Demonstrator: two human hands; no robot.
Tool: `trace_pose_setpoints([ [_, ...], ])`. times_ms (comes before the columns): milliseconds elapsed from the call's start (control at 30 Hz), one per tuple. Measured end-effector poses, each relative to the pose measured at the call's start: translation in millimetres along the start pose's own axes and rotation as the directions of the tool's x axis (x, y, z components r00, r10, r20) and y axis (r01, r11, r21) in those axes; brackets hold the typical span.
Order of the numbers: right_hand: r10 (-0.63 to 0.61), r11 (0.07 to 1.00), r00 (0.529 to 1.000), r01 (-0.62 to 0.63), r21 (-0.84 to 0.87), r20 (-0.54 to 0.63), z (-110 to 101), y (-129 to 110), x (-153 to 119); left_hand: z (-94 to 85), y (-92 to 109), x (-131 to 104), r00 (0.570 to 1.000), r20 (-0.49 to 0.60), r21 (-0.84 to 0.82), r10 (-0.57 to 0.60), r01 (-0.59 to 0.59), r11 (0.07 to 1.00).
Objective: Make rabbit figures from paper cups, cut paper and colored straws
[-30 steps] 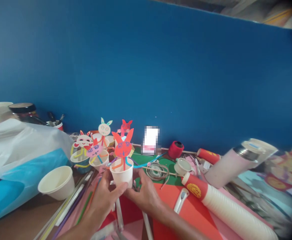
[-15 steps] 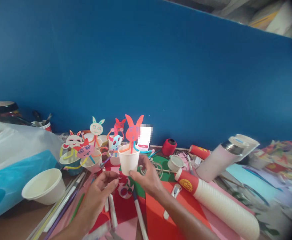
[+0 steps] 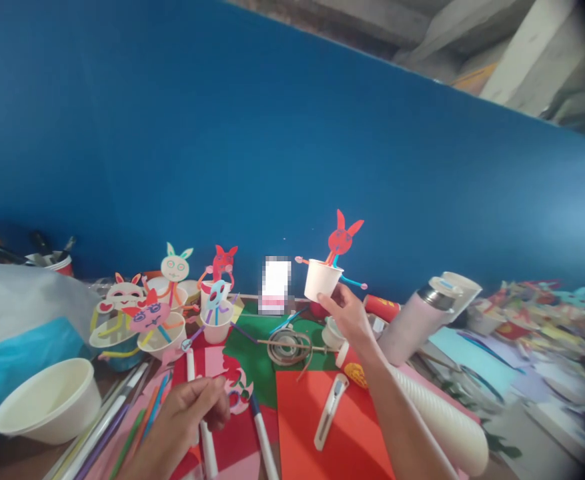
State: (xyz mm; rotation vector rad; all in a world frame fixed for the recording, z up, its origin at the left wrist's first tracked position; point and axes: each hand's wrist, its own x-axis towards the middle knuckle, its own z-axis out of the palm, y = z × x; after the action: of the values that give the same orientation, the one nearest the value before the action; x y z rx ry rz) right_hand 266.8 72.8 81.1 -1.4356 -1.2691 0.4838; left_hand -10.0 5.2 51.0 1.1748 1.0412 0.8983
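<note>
My right hand point(image 3: 351, 319) grips a white paper cup point(image 3: 319, 281) from its right side, held up in front of the blue wall. A red paper rabbit head point(image 3: 341, 241) with long ears stands above the cup, its orange and blue pipe-cleaner arms spread past the rim. My left hand point(image 3: 185, 417) hovers low over the papers, fingers curled and thumb pressed against them, with nothing seen in it. Beside it lie a cut pink paper piece point(image 3: 237, 395) and a dark-capped marker point(image 3: 263, 437). A white utility knife point(image 3: 331, 413) rests on red-orange paper point(image 3: 297, 427).
Several cup puppets, including a pink-faced one point(image 3: 151, 317), stand at left behind a white bowl point(image 3: 52, 400). A phone point(image 3: 276, 283) leans at the wall. Coiled cord point(image 3: 288, 347) lies mid-table. To the right are stacked paper cups point(image 3: 437, 420) and a thermos point(image 3: 415, 323).
My right hand has carried the rabbit cup rightward and up, away from the other puppets. My left hand has drawn down and its fingers have closed. The view has turned slightly right.
</note>
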Motion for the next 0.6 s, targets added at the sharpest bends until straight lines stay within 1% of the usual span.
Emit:
trace_pose_setpoints([
  [133,0.021,1.0,1.0,-0.021,0.0,-0.003,-12.8,3.8,5.0,0.2,-0.6,-2.4,0.996,-0.07,-0.033,-0.049,0.047,0.998],
  [200,0.034,0.999,0.999,-0.034,0.021,0.017,-12.7,-0.4,1.8,-0.4,-6.3,0.1,0.996,-0.066,-0.068,-0.054,0.049,0.997],
  [300,0.027,0.996,0.994,-0.036,0.083,0.103,-2.2,-14.0,-13.1,-2.7,-16.8,7.7,0.999,-0.025,-0.098,-0.023,0.021,0.995],
  [333,0.013,0.993,0.985,-0.033,0.114,0.171,3.7,-19.3,-20.1,-3.5,-19.6,10.3,1.0,-0.022,-0.108,-0.01,0.007,0.994],
  [400,-0.042,0.974,0.931,-0.043,0.223,0.363,17.7,-29.0,-34.7,-4.5,-22.6,14.2,0.999,-0.032,-0.133,0.017,-0.021,0.991],
  [467,-0.061,0.972,0.879,-0.056,0.229,0.472,31.7,-36.0,-48.2,-4.2,-21.8,14.9,0.996,-0.078,-0.157,0.032,-0.044,0.987],
  [500,-0.053,0.977,0.857,-0.063,0.206,0.513,37.8,-38.3,-54.1,-3.6,-20.2,14.0,0.994,-0.1,-0.166,0.033,-0.049,0.985],
  [567,-0.039,0.988,0.833,-0.049,0.143,0.552,47.3,-41.4,-64.6,-2.0,-16.0,11.0,0.99,-0.135,-0.184,0.034,-0.059,0.981],
  [600,-0.034,0.993,0.828,-0.036,0.114,0.559,50.8,-42.3,-69.2,-1.4,-14.1,9.8,0.99,-0.136,-0.193,0.032,-0.058,0.98],
])
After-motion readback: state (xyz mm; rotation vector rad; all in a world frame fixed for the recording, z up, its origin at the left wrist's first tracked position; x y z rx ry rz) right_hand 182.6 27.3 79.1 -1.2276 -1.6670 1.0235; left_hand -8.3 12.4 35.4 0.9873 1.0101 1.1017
